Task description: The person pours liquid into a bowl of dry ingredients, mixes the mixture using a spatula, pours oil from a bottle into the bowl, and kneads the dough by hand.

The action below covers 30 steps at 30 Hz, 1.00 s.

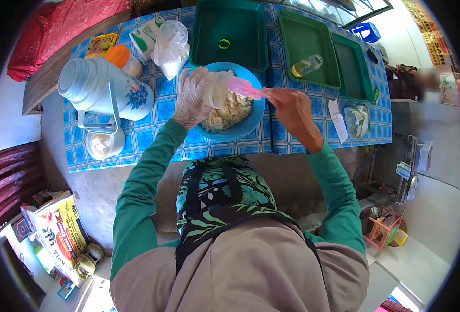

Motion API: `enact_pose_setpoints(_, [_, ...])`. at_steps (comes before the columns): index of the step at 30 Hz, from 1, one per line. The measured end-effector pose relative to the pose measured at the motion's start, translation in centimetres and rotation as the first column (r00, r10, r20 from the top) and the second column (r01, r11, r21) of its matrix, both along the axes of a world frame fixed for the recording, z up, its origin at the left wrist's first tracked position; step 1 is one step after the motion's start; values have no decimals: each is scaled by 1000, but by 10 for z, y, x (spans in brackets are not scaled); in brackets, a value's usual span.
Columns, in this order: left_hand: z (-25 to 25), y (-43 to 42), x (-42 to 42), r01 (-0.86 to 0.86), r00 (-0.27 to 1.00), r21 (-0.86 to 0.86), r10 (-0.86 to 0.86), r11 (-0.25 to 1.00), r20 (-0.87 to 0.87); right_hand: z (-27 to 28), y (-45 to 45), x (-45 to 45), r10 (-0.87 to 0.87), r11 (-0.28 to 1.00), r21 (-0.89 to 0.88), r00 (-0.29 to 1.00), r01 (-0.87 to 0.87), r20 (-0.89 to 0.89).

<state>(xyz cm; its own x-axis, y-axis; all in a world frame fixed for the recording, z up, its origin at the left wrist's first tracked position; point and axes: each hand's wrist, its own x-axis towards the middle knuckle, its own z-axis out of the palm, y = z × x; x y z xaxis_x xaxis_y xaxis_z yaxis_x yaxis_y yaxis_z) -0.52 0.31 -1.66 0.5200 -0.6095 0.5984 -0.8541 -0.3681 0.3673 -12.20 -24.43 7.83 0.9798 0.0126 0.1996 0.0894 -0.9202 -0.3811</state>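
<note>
A blue bowl (pixel 259 115) on the table holds a crumbly, pale dough mixture (pixel 232 113). My left hand (pixel 190 99), in a clear plastic glove, is closed around a translucent cup (pixel 216 92) above the bowl's left side; the cup appears tilted. My bare right hand (pixel 296 115) grips the handle of a pink spatula (pixel 243 87). The spatula's blade is at the cup's mouth, over the mixture. Whether anything is left inside the cup cannot be made out.
Left of the bowl stand a large thermos (pixel 113 91), a container of white powder (pixel 105 144) and a plastic bag (pixel 171 47). Behind it lies a dark green tray (pixel 230 54) with a yellow-green ring. Another green tray (pixel 313 41) bears a bottle of yellow liquid (pixel 307 66).
</note>
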Motion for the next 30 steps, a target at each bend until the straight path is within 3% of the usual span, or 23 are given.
enact_pose_setpoints(3, [13, 7, 0, -42, 999, 36, 43, 998, -32, -1, 2, -12, -145, 989, -11, 989, 145, -7])
enact_pose_setpoints(5, [18, 11, 4, -4, 1000, 155, -1, 988, 28, -20, 0, -21, -162, 987, -9, 986, 162, -30])
enact_pose_setpoints(12, [30, 13, 14, 1, 989, 213, -33, 977, 146, -53, 15, -37, -227, 970, 51, 962, 237, -152])
enact_pose_setpoints(21, [29, 7, 9, -79, 996, 158, 71, 984, 57, -57, 27, -29, -144, 989, 10, 982, 146, -119])
enact_pose_setpoints(23, [23, 7, 10, -158, 981, -61, 150, 986, -120, -74, 26, -7, -154, 987, 27, 985, 157, -74])
enact_pose_setpoints(25, [16, 4, 6, -200, 968, -151, 171, 968, -181, -99, 30, 8, -174, 984, 38, 984, 175, -22])
enact_pose_setpoints(27, [12, 1, 1, -250, 951, -237, 192, 939, -242, -124, 41, 17, -12, 999, -34, 999, 11, -37])
enact_pose_setpoints(28, [10, 1, -1, -264, 940, -266, 185, 927, -287, -118, 42, 15, -10, 999, -35, 999, 9, -35])
enact_pose_setpoints(30, [11, 3, -3, -291, 924, -291, 190, 911, -331, -89, 47, 6, 159, 986, -57, 987, -159, 0])
